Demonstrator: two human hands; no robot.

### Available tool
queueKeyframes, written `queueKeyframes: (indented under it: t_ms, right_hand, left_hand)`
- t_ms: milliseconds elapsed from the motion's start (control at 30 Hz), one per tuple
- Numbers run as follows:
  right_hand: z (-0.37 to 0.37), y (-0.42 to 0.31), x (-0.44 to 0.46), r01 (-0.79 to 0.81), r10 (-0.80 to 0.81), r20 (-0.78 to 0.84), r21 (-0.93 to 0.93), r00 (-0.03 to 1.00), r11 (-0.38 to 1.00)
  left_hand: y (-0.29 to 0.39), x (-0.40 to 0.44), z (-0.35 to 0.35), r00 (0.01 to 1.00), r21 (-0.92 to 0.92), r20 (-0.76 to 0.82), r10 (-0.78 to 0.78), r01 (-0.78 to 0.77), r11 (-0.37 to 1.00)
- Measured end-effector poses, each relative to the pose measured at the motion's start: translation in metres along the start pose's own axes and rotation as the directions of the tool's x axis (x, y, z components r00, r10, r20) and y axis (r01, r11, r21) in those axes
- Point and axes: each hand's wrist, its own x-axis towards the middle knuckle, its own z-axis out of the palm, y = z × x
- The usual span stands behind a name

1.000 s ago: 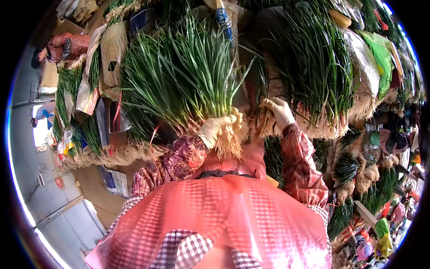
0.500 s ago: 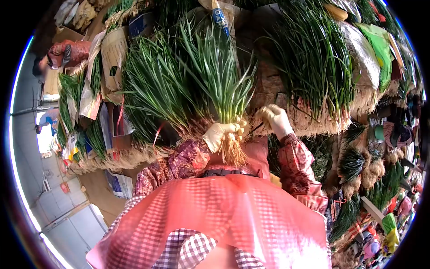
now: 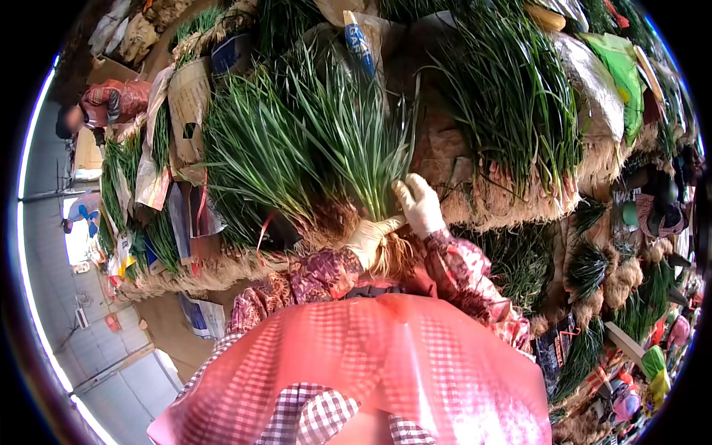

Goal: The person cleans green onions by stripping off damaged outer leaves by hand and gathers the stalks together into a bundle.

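Note:
My left hand [image 3: 371,241], in a pale glove, is closed around the base of a bunch of long-leaved green plants [image 3: 365,159]. Tan stringy roots [image 3: 393,256] hang out below my fingers, and the leaves fan upward. Against the right side of the bunch, just above the left hand, is my gloved right hand [image 3: 420,208] with its fingers bent and drawn together. Whatever it holds is hidden. Beside the left hand lies another bunch of the same plants [image 3: 263,144], its brown roots toward me.
A large stack of similar plants [image 3: 512,111] lies to the right, roots facing me. A brown sack-like cover [image 3: 437,167] sits between the bunches. A person in red [image 3: 115,100] is at far left. Small plant bundles [image 3: 586,267] are at lower right.
My right hand has moved left and in against the bunch; the thin dark strip seen beside it earlier no longer shows. The left hand keeps its hold, and its thumb now stretches across the stems.

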Motion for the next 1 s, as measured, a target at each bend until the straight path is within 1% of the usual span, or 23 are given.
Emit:
queueKeyframes:
  t_ms: [33, 67, 100, 133, 167, 233, 267, 300, 367, 400, 433, 500, 567, 633, 700, 733, 767, 800, 833, 867, 900, 967, 1000]
  right_hand:
    - [0.007, -0.003, -0.005, 0.189, -0.204, -0.171, -0.102, 0.964, 0.977]
    - [0.003, -0.004, -0.009, -0.052, 0.06, -0.045, 0.164, 0.997, 0.985]
    - [-0.006, -0.019, -0.009, -0.318, 0.283, 0.145, 0.378, 0.948, 0.87]
    - [-0.014, -0.023, -0.005, -0.399, 0.311, 0.255, 0.675, 0.916, 0.621]
    - [-0.025, -0.028, 0.004, -0.476, 0.363, 0.322, 0.712, 0.875, 0.516]
    - [-0.036, -0.021, 0.029, -0.313, 0.559, 0.262, 0.95, 0.787, -0.005]
    - [-0.039, -0.002, 0.035, -0.22, 0.508, 0.188, 0.975, 0.841, 0.004]
    - [-0.056, -0.029, 0.024, -0.303, 0.348, 0.205, 0.919, 0.915, 0.254]
    - [-0.064, -0.01, 0.016, -0.474, 0.32, 0.36, 0.764, 0.876, 0.438]
    - [-0.059, -0.017, 0.005, -0.527, 0.309, 0.429, 0.65, 0.849, 0.547]
    - [-0.053, -0.016, -0.003, -0.657, 0.337, 0.566, 0.608, 0.753, 0.446]
    - [-0.037, -0.023, -0.014, -0.687, 0.271, 0.631, 0.67, 0.727, 0.282]
    - [-0.016, -0.011, -0.009, -0.696, 0.24, 0.654, 0.657, 0.717, 0.291]
    - [-0.013, -0.032, -0.007, -0.53, 0.28, 0.453, 0.672, 0.847, 0.516]
    - [-0.052, -0.038, -0.002, -0.523, 0.413, 0.331, 0.4, 0.848, 0.753]
    - [-0.076, -0.043, -0.007, -0.515, 0.408, 0.315, 0.516, 0.857, 0.684]
    - [-0.092, -0.017, -0.012, -0.533, 0.479, 0.236, 0.303, 0.845, 0.79]
    - [-0.106, 0.027, -0.024, -0.451, 0.464, 0.284, -0.114, 0.839, 0.885]
    - [-0.121, 0.036, -0.039, -0.398, 0.576, 0.394, -0.447, 0.716, 0.801]
    - [-0.135, 0.044, -0.055, -0.136, 0.667, 0.492, -0.739, 0.559, 0.659]
    - [-0.15, 0.052, -0.07, 0.181, 0.728, 0.567, -0.82, 0.385, 0.543]
    - [-0.153, 0.074, -0.057, -0.032, 0.784, 0.375, -0.894, 0.496, 0.447]
    - [-0.154, 0.075, -0.049, -0.092, 0.496, 0.232, -0.833, 0.837, 0.546]
  left_hand:
    - [0.008, -0.006, 0.007, 0.999, 0.042, -0.039, 0.035, -0.034, 0.999]
    - [0.014, -0.011, 0.017, 0.998, -0.047, -0.054, 0.042, -0.044, 0.998]
    - [0.011, -0.005, 0.01, 0.999, -0.025, -0.052, -0.01, 0.008, 1.0]
    - [0.016, -0.01, 0.008, 0.998, 0.002, -0.032, -0.052, 0.052, 0.999]
    - [0.021, -0.014, 0.004, 0.995, 0.033, -0.012, -0.096, 0.096, 0.995]
    - [0.02, -0.016, 0.0, 0.983, -0.089, 0.138, -0.124, 0.136, 0.987]
    - [0.015, -0.016, -0.007, 0.966, -0.145, 0.233, -0.111, 0.147, 0.978]
    - [0.01, -0.01, -0.021, 0.941, -0.193, 0.326, -0.094, 0.163, 0.968]
    - [0.008, -0.007, -0.032, 0.81, -0.407, 0.584, -0.053, 0.348, 0.844]
    - [0.009, -0.005, -0.033, 0.797, -0.432, 0.603, -0.036, 0.365, 0.825]
    - [0.01, -0.003, -0.033, 0.781, -0.456, 0.624, -0.02, 0.384, 0.803]
    - [0.011, -0.002, -0.032, 0.788, -0.459, 0.615, -0.012, 0.37, 0.807]
    - [0.009, -0.003, -0.028, 0.813, -0.419, 0.583, 0.001, 0.299, 0.857]
    - [0.008, 0.0, -0.023, 0.876, -0.415, 0.483, -0.013, 0.242, 0.877]
    - [0.011, -0.003, -0.022, 0.87, -0.379, 0.492, -0.018, 0.233, 0.895]
    - [0.015, -0.009, -0.02, 0.863, -0.376, 0.506, -0.012, 0.233, 0.897]
    - [0.019, -0.013, -0.021, 0.887, -0.339, 0.461, 0.008, 0.167, 0.926]
    - [0.025, -0.021, -0.016, 0.887, -0.32, 0.452, 0.099, 0.057, 0.946]
    - [0.033, -0.03, -0.011, 0.875, -0.301, 0.445, 0.189, -0.052, 0.952]
    - [0.041, -0.037, -0.008, 0.853, -0.309, 0.464, 0.24, -0.098, 0.946]
    - [0.049, -0.041, -0.009, 0.818, -0.279, 0.538, 0.204, -0.056, 0.959]
    - [0.053, -0.036, -0.007, 0.833, -0.291, 0.52, 0.191, -0.038, 0.956]
    - [0.053, -0.029, -0.007, 0.836, -0.307, 0.526, 0.157, 0.014, 0.952]
